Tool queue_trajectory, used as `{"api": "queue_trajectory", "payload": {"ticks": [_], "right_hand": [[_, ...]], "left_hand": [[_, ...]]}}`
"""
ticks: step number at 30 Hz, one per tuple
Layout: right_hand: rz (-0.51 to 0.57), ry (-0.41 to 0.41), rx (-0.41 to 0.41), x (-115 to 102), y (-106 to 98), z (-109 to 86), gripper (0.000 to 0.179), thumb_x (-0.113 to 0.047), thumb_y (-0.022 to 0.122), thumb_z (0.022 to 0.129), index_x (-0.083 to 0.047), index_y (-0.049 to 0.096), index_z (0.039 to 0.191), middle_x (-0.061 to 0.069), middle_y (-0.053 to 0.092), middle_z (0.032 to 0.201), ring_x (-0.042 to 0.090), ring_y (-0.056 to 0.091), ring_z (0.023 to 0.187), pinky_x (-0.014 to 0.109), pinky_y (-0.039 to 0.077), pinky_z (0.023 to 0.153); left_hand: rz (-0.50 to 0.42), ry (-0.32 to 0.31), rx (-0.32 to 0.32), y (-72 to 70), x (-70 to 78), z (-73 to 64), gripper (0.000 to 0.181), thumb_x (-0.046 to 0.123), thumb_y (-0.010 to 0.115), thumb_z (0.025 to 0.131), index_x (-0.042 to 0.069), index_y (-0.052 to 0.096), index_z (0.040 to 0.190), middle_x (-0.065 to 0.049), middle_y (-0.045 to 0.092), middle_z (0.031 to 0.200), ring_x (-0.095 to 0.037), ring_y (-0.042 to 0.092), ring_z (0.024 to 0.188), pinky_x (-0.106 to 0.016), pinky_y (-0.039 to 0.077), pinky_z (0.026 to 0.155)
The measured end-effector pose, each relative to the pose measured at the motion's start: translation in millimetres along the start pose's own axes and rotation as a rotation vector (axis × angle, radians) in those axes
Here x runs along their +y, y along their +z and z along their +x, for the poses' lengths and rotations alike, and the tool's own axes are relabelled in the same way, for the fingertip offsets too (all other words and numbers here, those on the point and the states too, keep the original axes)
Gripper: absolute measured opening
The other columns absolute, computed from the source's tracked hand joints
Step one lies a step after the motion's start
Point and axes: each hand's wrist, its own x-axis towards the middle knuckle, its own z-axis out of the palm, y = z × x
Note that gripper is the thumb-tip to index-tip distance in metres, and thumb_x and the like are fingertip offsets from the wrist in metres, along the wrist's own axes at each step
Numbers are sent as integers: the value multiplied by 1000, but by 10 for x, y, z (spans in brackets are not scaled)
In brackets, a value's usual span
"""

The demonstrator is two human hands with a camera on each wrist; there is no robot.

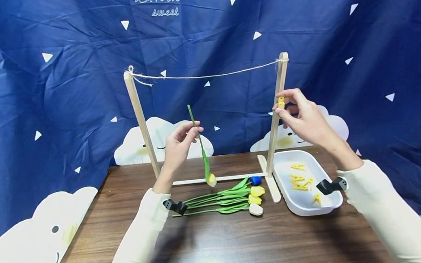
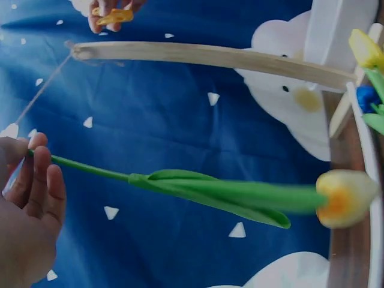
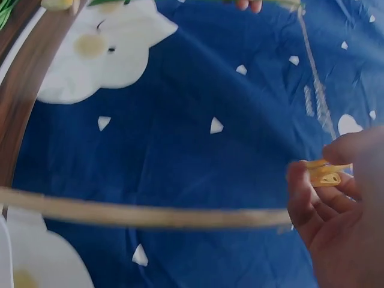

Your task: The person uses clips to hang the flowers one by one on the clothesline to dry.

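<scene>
Tulip stem (image 1: 198, 138) hangs head-down from the left hand (image 1: 177, 146), whose fingers pinch the thin green stalk near its upper end, so the long axis runs nearly upright, with the pale yellow bloom (image 1: 211, 180) dangling just above the base bar of the wooden rack (image 1: 138, 116). In the left wrist view the stalk (image 2: 90, 170) leaves the fingertips and widens into smooth, glossy leaves before the waxy, rounded flower head (image 2: 347, 196); it looks like moulded plastic. The right hand (image 1: 305, 118) is raised beside the rack's right post, its thumb and fingers clamped on a small yellow clothes peg (image 1: 281, 102), which the right wrist view shows as a hard, ribbed clip (image 3: 324, 173) squeezed between the fingertips. The twine (image 1: 206, 75) strung between the two post tops lies above both hands; the stalk's free tip points up toward it from below, well left of the peg, and the left hand is the nearer one to the line's middle. On the dark wood-grain counter (image 1: 218, 241) lie more tulips (image 1: 233, 199) in a flat row, heads to the right, and a white oval tray (image 1: 333, 204) holding further yellow pegs (image 1: 300, 182). A creased blue cloth backdrop (image 1: 63, 76) hangs behind.
</scene>
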Motion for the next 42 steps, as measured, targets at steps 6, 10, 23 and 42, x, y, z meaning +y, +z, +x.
{"api": "queue_trajectory", "payload": {"ticks": [6, 10, 23, 42], "right_hand": [[105, 21, -82, -239, 115, 21, 37, -14, 64, 108, -12, 54, 143, 8, 66, 101, 14, 67, 60, 30, 54, 48], [138, 4, -114, -385, 201, 41, 36, -14, 63, 108, -12, 54, 143, 9, 68, 108, 14, 71, 66, 32, 56, 51], [27, -173, -126, -839, 514, 319, 30, -20, 70, 105, -13, 63, 134, 0, 78, 117, 11, 73, 84, 24, 53, 66], [187, -111, -29, -1290, 860, 975, 26, -19, 81, 96, -9, 75, 120, 6, 79, 106, 14, 75, 87, 25, 62, 70]], "left_hand": [[6, -4, 43, -142, 109, 116, 25, 7, 63, 107, -7, 71, 126, 5, 82, 99, -14, 68, 87, -22, 55, 75], [-8, -15, 63, -223, 155, 197, 27, 10, 62, 108, -7, 70, 127, 16, 80, 96, -10, 70, 94, -23, 53, 77], [-184, -31, 78, -395, 278, 416, 23, 11, 58, 110, 1, 71, 127, 1, 78, 99, -12, 76, 96, -30, 62, 90], [-377, -90, 195, -552, 396, 730, 23, 10, 57, 110, 6, 73, 126, -1, 70, 96, -12, 66, 83, -23, 58, 76]]}}
